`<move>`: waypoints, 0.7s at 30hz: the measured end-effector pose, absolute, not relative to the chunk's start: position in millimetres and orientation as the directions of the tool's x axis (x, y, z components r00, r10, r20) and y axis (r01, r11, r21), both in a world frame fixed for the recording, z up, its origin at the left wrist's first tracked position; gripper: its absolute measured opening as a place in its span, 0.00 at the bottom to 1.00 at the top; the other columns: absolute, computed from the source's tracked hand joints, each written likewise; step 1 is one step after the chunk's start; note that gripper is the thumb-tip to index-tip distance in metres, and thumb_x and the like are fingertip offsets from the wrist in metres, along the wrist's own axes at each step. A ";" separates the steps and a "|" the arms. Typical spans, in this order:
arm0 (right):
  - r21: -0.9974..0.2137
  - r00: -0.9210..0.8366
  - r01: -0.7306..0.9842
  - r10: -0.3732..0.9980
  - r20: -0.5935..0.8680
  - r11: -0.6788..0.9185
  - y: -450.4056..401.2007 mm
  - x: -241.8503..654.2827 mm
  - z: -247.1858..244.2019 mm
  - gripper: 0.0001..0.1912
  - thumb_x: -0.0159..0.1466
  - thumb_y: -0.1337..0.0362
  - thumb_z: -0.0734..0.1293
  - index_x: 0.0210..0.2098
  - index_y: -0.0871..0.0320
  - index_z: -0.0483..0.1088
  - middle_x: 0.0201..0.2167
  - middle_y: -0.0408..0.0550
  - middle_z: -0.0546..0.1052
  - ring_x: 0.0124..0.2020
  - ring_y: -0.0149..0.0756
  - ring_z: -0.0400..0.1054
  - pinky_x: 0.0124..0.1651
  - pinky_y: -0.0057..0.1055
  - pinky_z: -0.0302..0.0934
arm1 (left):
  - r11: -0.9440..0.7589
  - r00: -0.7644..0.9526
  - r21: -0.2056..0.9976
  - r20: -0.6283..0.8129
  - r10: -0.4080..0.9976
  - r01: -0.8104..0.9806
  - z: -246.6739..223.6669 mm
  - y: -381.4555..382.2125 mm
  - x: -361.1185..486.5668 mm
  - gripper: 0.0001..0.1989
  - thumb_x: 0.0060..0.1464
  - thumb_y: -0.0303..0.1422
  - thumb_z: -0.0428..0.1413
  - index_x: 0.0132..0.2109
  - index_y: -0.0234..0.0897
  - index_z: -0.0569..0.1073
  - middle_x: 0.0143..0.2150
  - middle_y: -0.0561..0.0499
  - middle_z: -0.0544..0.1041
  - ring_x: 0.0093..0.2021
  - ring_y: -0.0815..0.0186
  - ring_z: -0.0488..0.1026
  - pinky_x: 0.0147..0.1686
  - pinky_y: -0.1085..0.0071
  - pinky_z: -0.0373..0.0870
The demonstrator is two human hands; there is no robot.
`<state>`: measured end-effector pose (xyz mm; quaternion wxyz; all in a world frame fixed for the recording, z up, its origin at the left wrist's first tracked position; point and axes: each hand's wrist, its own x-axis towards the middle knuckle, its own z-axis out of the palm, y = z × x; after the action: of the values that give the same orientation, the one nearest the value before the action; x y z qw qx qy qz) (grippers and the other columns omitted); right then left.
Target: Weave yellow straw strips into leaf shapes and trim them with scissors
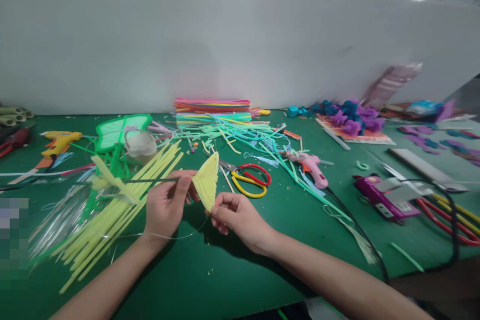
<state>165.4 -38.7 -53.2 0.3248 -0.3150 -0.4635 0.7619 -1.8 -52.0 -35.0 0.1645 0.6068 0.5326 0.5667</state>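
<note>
A yellow fan-shaped piece (206, 181) with a ribbed surface is held between both hands above the green table. My left hand (167, 205) pinches it at its left point, where a thin dark green stem (150, 180) runs off to the left. The fingertips of my right hand (238, 217) are closed on its lower corner. A thin clear thread (180, 237) curves below the hands, over my left wrist. Long yellow fuzzy strips (112, 227) lie in a bundle under and beside my left forearm.
Red-and-yellow-handled scissors (249, 180) lie just beyond my right hand. A pink glue gun (317, 172) with a black cord is to the right, a yellow one (60, 142) at the left. Coloured strips (212, 105) are stacked by the grey partition (187, 35). A purple device (386, 200) lies right.
</note>
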 end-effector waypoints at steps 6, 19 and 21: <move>-0.930 -0.546 -0.195 0.822 -0.160 -0.311 -38.9 166.5 -48.5 0.09 0.52 0.64 0.70 0.23 0.59 0.65 0.15 0.35 0.68 0.15 0.21 0.55 0.19 0.21 0.49 | -0.376 -0.198 0.820 0.492 0.848 0.432 -36.8 -53.6 -1.0 0.13 0.62 0.37 0.51 0.38 0.35 0.77 0.22 0.54 0.76 0.18 0.71 0.68 0.21 0.75 0.66; -0.883 -0.557 -0.305 0.819 -0.138 -0.356 -37.1 170.9 -48.6 0.10 0.58 0.59 0.68 0.27 0.60 0.69 0.22 0.42 0.74 0.21 0.25 0.62 0.24 0.23 0.54 | -0.325 -0.264 0.862 0.442 0.857 0.389 -35.6 -51.7 -3.2 0.14 0.62 0.39 0.51 0.38 0.33 0.76 0.22 0.54 0.75 0.18 0.72 0.69 0.20 0.75 0.66; -0.890 -0.548 -0.297 0.825 -0.139 -0.347 -36.5 170.9 -49.2 0.11 0.57 0.59 0.69 0.26 0.60 0.69 0.21 0.42 0.74 0.20 0.24 0.62 0.24 0.23 0.54 | -0.314 -0.256 0.864 0.431 0.865 0.394 -35.2 -52.5 -3.1 0.14 0.62 0.39 0.51 0.37 0.33 0.76 0.24 0.52 0.77 0.19 0.72 0.69 0.21 0.75 0.67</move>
<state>170.9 -36.5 -49.2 0.3674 -0.3016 -0.4377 0.7632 -3.1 -52.5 -35.2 0.2059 0.5742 0.5485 0.5720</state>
